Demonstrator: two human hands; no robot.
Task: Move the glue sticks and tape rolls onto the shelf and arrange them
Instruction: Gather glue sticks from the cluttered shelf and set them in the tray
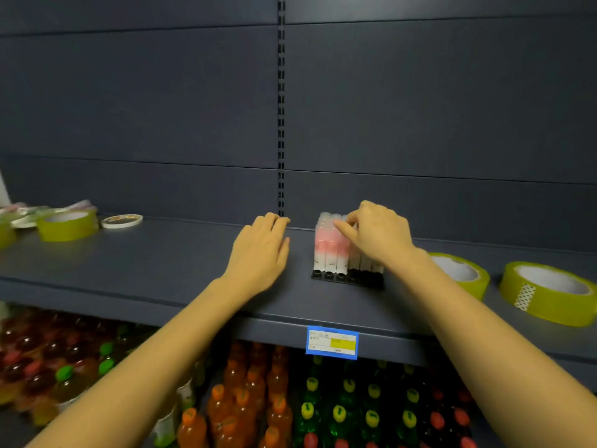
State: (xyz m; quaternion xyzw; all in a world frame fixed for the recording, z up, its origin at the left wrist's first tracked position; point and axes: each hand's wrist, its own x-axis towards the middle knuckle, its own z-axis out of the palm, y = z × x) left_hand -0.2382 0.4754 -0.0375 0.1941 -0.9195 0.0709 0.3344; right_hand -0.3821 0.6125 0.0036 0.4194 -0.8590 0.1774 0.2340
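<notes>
Tape rolls (67,225) sat far left on the shelf (168,260), bare space ran to the flat, spread left hand (261,253), then the right hand (378,236) pinched upright glue sticks (329,250) in a black tray (349,279), beside two rolls (546,292).

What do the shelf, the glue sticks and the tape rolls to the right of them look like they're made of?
Shelf: probably painted sheet metal, matte dark grey, with a thin folded front edge.
Glue sticks: likely plastic tubes, translucent white and pink, standing in a black tray.
Tape rolls: glossy yellow-green film, apparently plastic, wound on a pale core, possibly cardboard.
</notes>
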